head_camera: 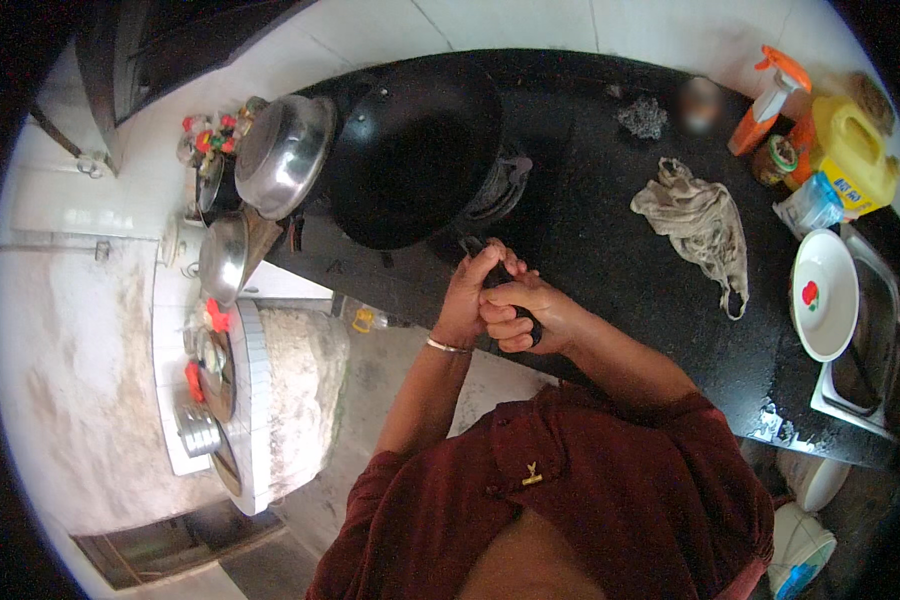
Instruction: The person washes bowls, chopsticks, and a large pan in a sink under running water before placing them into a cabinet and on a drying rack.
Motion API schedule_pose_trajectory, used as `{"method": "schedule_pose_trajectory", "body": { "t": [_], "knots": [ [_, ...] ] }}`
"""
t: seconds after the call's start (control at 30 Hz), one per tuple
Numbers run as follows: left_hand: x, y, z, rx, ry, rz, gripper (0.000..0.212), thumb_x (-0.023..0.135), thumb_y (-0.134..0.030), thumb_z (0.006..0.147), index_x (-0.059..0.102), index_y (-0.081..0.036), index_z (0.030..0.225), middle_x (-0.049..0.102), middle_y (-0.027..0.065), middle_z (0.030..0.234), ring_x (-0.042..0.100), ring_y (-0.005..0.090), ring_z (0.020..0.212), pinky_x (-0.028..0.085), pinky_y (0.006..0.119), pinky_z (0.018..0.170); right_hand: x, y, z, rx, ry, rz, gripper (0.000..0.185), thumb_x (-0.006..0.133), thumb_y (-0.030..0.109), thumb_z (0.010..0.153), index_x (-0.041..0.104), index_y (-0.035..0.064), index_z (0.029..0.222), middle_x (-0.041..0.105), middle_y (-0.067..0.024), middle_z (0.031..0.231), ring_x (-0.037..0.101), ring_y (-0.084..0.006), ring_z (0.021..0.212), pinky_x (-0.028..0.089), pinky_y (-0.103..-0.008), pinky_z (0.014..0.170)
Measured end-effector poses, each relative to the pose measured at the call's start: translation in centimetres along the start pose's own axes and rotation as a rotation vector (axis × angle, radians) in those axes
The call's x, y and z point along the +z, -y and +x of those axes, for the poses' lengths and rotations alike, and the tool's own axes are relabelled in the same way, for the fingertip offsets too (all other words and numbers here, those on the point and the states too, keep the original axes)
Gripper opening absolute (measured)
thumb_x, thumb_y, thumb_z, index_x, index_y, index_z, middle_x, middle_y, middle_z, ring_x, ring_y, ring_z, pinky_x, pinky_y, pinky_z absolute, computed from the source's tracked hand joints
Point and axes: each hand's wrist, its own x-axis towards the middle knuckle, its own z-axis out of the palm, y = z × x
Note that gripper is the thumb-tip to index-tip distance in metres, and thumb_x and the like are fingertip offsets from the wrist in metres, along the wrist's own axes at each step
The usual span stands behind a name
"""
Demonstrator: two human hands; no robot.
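A large black wok lies on the dark countertop, its handle pointing towards me. My left hand, with a bangle at the wrist, grips the handle near the pan. My right hand is closed round the handle's end, touching my left hand. Beneath the wok's right side a dark ringed object partly shows; I cannot tell what it is. A crumpled grey cloth lies on the counter to the right.
Metal bowls stand left of the wok. At the right are a scouring pad, an orange spray bottle, a jar, a yellow jug and a white oval bowl by a steel sink.
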Motion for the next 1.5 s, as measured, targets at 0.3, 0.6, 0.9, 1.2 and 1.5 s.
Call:
{"method": "schedule_pose_trajectory", "body": {
  "t": [0.3, 0.6, 0.9, 1.2, 1.5],
  "knots": [
    [0.2, 0.2, 0.4, -0.042, -0.020, 0.074, 0.027, 0.050, -0.030, 0.086, 0.050, -0.006, 0.076, 0.051, 0.0040, 0.075, 0.051, 0.0156, 0.079, 0.043, 0.034, 0.081, -0.4, 0.4, -0.4, 0.006, -0.013, 0.087, 0.023, 0.051, 0.022, 0.085, 0.046, 0.0125, 0.065, 0.039, 0.0057, 0.057, 0.033, -0.0052, 0.043, 0.026, -0.0225, 0.039],
    [0.1, 0.2, 0.9, -0.110, -0.057, 0.103, 0.022, 0.052, -0.030, 0.086, 0.050, -0.008, 0.082, 0.051, 0.0033, 0.078, 0.051, 0.0167, 0.076, 0.045, 0.033, 0.079, -0.1, 0.4, -0.7, -0.111, -0.130, 0.102, 0.023, 0.047, 0.030, 0.089, 0.052, 0.0083, 0.085, 0.042, 0.0042, 0.058, 0.038, -0.0040, 0.041, 0.031, -0.0195, 0.033],
    [-0.3, 0.6, 0.4, -0.180, -0.086, -0.041, 0.021, 0.050, -0.024, 0.088, 0.056, -0.004, 0.093, 0.058, 0.0052, 0.078, 0.057, 0.0187, 0.077, 0.046, 0.033, 0.074, -5.4, 1.8, -3.8, -0.069, -0.385, -0.387, 0.055, 0.042, 0.056, 0.085, 0.057, 0.0045, 0.095, 0.062, -0.0108, 0.073, 0.055, -0.0162, 0.048, 0.041, -0.0249, 0.035],
    [0.7, -1.6, 0.1, -0.138, -0.011, -0.118, 0.019, 0.050, -0.022, 0.089, 0.055, -0.005, 0.096, 0.057, 0.0064, 0.080, 0.056, 0.0213, 0.079, 0.042, 0.046, 0.089, -18.0, 10.7, 3.1, -0.713, -1.020, -1.438, 0.030, 0.060, 0.019, 0.080, 0.059, 0.0043, 0.106, 0.062, -0.0114, 0.082, 0.059, -0.0245, 0.069, 0.048, -0.0337, 0.061],
    [0.4, -2.1, -0.1, -0.175, -0.044, -0.148, 0.018, 0.051, -0.020, 0.087, 0.054, -0.005, 0.097, 0.057, 0.0071, 0.080, 0.057, 0.0215, 0.078, 0.042, 0.047, 0.090, -17.8, 12.7, 7.5, -0.588, -1.067, -1.729, 0.028, 0.066, 0.021, 0.074, 0.063, 0.0077, 0.098, 0.055, -0.0183, 0.101, 0.055, -0.0335, 0.093, 0.047, -0.0417, 0.079]
  ]
}}
